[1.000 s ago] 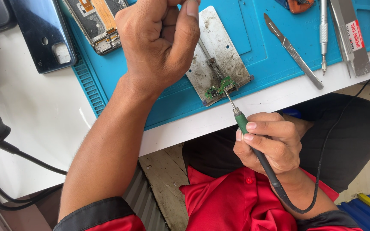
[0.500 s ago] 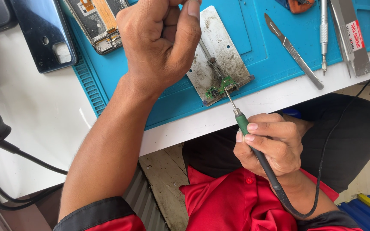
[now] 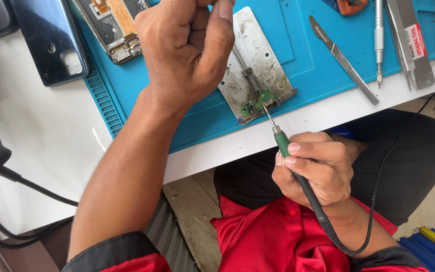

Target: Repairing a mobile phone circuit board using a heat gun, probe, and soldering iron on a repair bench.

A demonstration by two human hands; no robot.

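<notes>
- Small green circuit board point(image 3: 258, 102) clamped at the near end of a scuffed, silver metal holder plate point(image 3: 258, 60), close to the front edge of the bench.
- Slim soldering iron with a green collar and dark cabled handle point(image 3: 288, 161), tip set on the board's near edge.
- Right hand point(image 3: 318, 168), grip closed around the iron's handle like a pen, held below the bench edge above the lap.
- Left hand point(image 3: 187, 50), curled into a loose fist above the plate's left side, thumb pressed against forefinger; whether anything is pinched there cannot be told.
- Blue silicone work mat with ribbed edge point(image 3: 212, 118) under the plate, spread on the white bench point(image 3: 41, 136).
- Opened phone frame showing inner parts point(image 3: 114, 25) on the mat's far left; dark phone back cover point(image 3: 51, 43) beside it on the bench.
- Metal scalpel point(image 3: 343, 59), thin silver screwdriver point(image 3: 378, 40), flat metal opening tool point(image 3: 414, 43) lying to the right on the mat.
- Black cable point(image 3: 21, 184) trailing off the bench's left side.
- Red shirt point(image 3: 268, 236) and dark trousers point(image 3: 409, 156) below.
</notes>
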